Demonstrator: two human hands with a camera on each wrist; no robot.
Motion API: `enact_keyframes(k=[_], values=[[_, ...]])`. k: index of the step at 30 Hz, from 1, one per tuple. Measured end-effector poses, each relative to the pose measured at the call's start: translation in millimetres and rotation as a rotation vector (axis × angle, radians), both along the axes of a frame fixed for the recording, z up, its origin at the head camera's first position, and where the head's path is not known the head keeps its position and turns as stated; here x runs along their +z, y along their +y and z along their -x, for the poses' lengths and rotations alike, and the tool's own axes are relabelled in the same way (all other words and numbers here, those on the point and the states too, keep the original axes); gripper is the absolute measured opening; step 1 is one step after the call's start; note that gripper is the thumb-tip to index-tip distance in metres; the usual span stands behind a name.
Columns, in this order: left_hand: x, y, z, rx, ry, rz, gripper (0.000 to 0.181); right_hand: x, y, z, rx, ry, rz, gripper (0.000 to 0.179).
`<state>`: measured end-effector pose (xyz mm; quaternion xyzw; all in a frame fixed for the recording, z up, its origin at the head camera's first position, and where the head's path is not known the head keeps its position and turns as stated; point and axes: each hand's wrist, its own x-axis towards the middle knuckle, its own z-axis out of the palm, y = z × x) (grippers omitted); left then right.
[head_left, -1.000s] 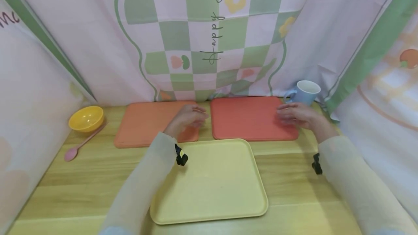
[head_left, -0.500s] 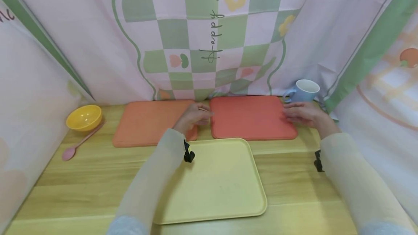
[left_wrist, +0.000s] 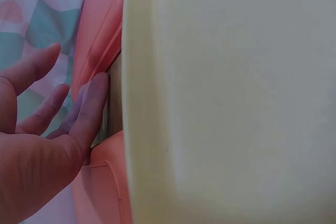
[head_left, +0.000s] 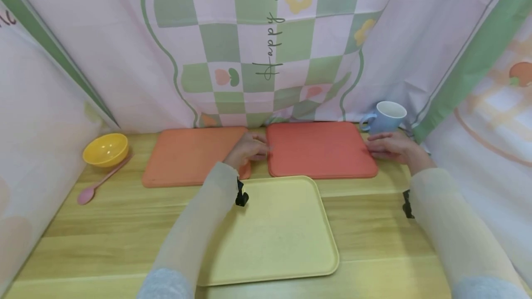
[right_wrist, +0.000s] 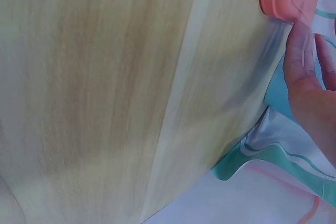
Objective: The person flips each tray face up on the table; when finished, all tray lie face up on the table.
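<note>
The red tray (head_left: 322, 150) lies flat near the back of the table, between both hands. At its left edge is my left hand (head_left: 248, 147), over the gap beside the orange tray (head_left: 187, 156). In the left wrist view, that hand's fingers (left_wrist: 93, 106) are extended and spread, the tips at the red tray's edge. My right hand (head_left: 392, 146) is at the opposite edge, its fingers (right_wrist: 300, 56) stretched toward the tray's corner in the right wrist view. Firm contact cannot be made out on either side. Just behind the right hand stands a blue mug (head_left: 384, 119).
A yellow tray (head_left: 282, 225) lies in front, partly under the left forearm. At far left are a yellow bowl (head_left: 106, 150) and a pink spoon (head_left: 87, 194) on the wooden table (head_left: 112, 239). A patterned curtain (head_left: 257, 45) hangs along the back and sides.
My left hand has moved right, from over the orange tray to the red tray's left edge. The right hand has shifted slightly right, from over the red tray to its right edge.
</note>
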<state>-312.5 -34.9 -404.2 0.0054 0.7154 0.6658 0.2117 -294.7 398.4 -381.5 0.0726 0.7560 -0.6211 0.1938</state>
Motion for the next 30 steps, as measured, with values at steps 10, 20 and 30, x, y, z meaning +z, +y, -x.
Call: enact_keyframes(k=[10, 20, 30], values=[[-4.4, 9.4, 4.2, 0.055, 0.010, -0.010, 0.032, -2.1, 5.6, 3.2, -0.004, -0.027, -0.037, 0.063], [-1.0, 15.6, 1.0, 0.082, 0.001, 0.047, 0.039, -6.5, 2.3, 3.9, -0.032, -0.048, -0.042, 0.052], [3.6, 16.2, -4.4, 0.090, 0.021, 0.120, 0.039, -3.5, -2.5, 3.9, -0.082, -0.108, 0.083, 0.025]])
